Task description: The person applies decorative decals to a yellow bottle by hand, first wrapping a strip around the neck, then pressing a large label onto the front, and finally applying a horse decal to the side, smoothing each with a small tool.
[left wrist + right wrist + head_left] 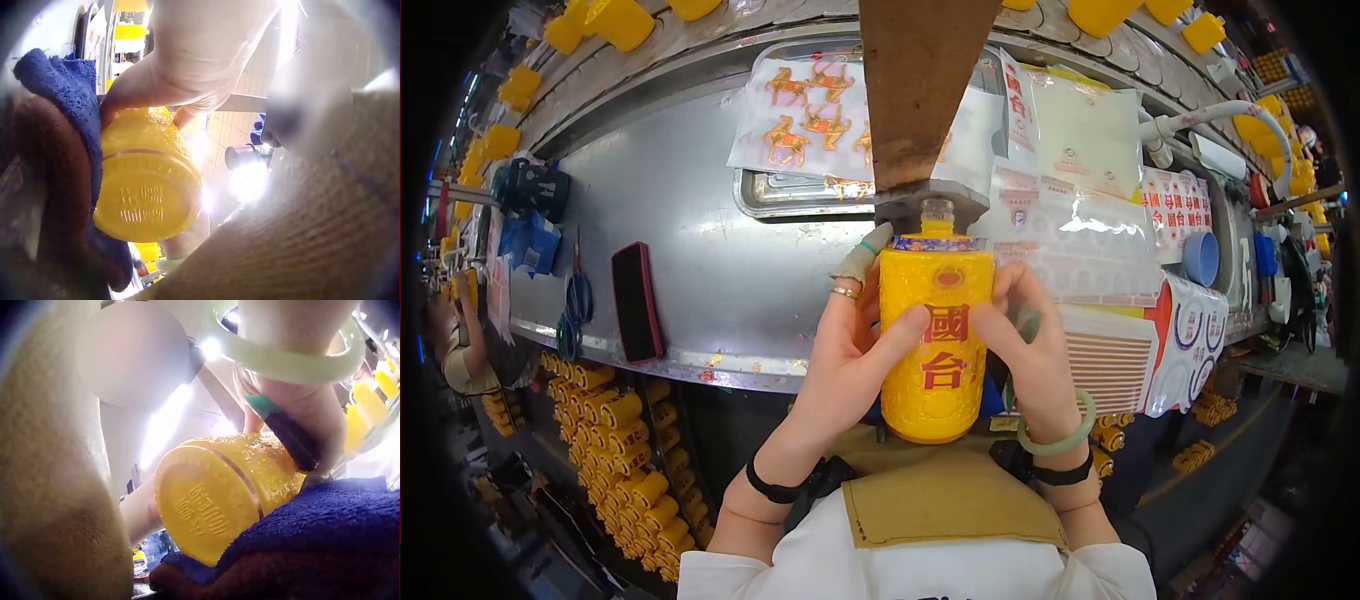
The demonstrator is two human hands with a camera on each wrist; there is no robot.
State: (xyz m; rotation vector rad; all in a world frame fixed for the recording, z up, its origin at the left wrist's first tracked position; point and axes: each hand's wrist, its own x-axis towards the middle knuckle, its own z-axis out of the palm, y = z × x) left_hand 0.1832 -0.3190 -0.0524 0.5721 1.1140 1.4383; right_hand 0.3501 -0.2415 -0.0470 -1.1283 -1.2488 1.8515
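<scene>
A yellow bottle (930,410) with a clear glass neck stands out in front of my chest, its base turned toward me. Large red characters (945,345) run down its front, and a blue patterned band circles its shoulder. My left hand (850,340) holds it from the left, thumb on the front beside the upper character and a pale cover on one finger. From the other side my right hand (1035,345) holds it, its thumb on the front near the characters. The bottle's embossed base (147,206) faces the left wrist view, beside a blue cloth (65,94).
A brown metal post (920,90) rises just beyond the bottle. Behind lies a tray (750,195) under a sheet of orange-gold horse figures (785,140). A phone (636,300) and blue-handled scissors (578,295) lie left; printed sheets (1090,240) and a blue cup (1201,258) are right.
</scene>
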